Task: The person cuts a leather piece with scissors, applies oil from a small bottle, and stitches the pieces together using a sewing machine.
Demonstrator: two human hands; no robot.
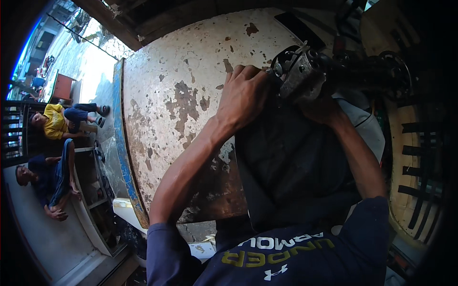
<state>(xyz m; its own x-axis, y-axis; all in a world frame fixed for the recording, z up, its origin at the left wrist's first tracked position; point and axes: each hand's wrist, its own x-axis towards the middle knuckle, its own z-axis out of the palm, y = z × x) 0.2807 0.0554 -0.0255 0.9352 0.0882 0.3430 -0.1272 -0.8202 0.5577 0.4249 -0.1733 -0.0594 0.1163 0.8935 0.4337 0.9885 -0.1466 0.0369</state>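
A worn, dark metal sewing machine stands at the upper right of the tabletop. My left hand is against the left side of its head, knuckles up and fingers curled. Those fingertips are hidden at the machine, so what they grip does not show. My right hand reaches in under the machine's arm, its fingers lost in shadow and behind the metal. A large piece of black cloth spreads from beneath the machine head, between my forearms, down over the table's near edge towards my lap.
The table has peeling paint and a blue left edge. A dark flat phone-like slab lies behind the machine. Pale grey cloth sits right of my forearm. Black strips lie on a wooden surface. Two people sit at left.
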